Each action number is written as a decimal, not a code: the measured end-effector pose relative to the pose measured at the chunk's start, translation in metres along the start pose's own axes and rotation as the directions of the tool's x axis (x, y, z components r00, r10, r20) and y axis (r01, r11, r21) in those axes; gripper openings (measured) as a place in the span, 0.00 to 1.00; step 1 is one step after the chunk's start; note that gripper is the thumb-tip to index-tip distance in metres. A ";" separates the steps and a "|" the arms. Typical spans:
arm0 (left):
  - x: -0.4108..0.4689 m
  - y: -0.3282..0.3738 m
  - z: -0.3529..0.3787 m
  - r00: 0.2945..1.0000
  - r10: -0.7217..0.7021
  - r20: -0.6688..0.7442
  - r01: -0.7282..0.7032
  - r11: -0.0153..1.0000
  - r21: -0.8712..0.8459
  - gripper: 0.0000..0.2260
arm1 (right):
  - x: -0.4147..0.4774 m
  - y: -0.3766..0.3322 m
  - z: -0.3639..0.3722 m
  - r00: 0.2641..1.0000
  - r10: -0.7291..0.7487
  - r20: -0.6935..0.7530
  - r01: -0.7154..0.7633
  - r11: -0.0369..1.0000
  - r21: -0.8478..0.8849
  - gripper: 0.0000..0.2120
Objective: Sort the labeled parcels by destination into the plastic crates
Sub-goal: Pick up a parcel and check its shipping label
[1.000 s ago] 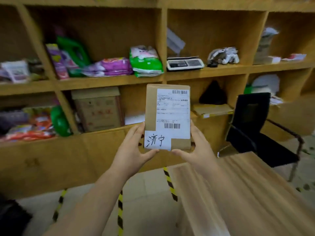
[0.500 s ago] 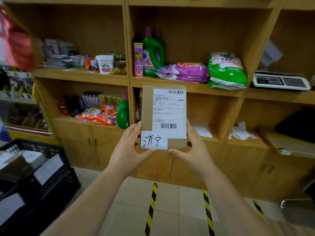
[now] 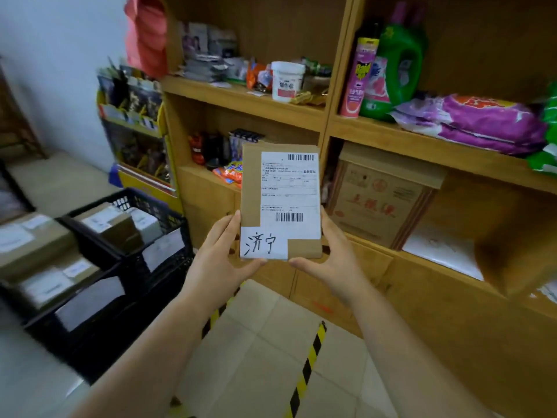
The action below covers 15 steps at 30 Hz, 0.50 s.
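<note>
So, black plastic mesh crates (image 3: 173, 220) are already holding several brown labelled boxes (image 3: 120, 227); I'm watching the left hand (image 3: 217, 262) gripping a flat brown cardboard parcel (image 3: 280, 203) upright in mid-air, right hand (image 3: 334, 262) clamping its other edge, not crated yet.

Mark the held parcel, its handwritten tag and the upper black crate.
parcel (image 3: 286, 191), head view: shipping label on its face
handwritten tag (image 3: 262, 243), head view: its inked middle
upper black crate (image 3: 141, 203), head view: mesh far wall
</note>
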<state>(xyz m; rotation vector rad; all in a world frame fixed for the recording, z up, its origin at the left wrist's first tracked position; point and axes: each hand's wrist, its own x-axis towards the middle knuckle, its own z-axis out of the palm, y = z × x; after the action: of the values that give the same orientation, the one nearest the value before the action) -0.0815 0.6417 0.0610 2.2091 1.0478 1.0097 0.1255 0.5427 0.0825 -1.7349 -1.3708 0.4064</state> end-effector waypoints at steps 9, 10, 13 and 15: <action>0.023 -0.063 -0.056 0.968 -0.127 -0.218 0.159 0.978 0.136 0.42 | 0.118 -0.015 0.093 0.933 -0.227 0.279 0.174 0.964 0.200 0.42; 0.026 -0.067 -0.061 0.959 -0.143 -0.245 0.182 0.972 0.147 0.41 | 0.130 -0.020 0.101 0.918 -0.253 0.306 0.191 0.957 0.219 0.44; 0.032 -0.079 -0.077 0.910 -0.222 -0.351 0.299 0.937 0.181 0.42 | 0.165 -0.038 0.128 0.860 -0.336 0.385 0.234 0.929 0.287 0.46; 0.031 -0.088 -0.090 0.878 -0.237 -0.416 0.352 0.909 0.224 0.42 | 0.182 -0.048 0.151 0.808 -0.400 0.432 0.253 0.898 0.359 0.47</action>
<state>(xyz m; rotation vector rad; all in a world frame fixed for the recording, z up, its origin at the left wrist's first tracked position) -0.1776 0.7283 0.0683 2.0159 1.7591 1.2315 0.0515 0.7726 0.0788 -1.1538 -1.8405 0.8519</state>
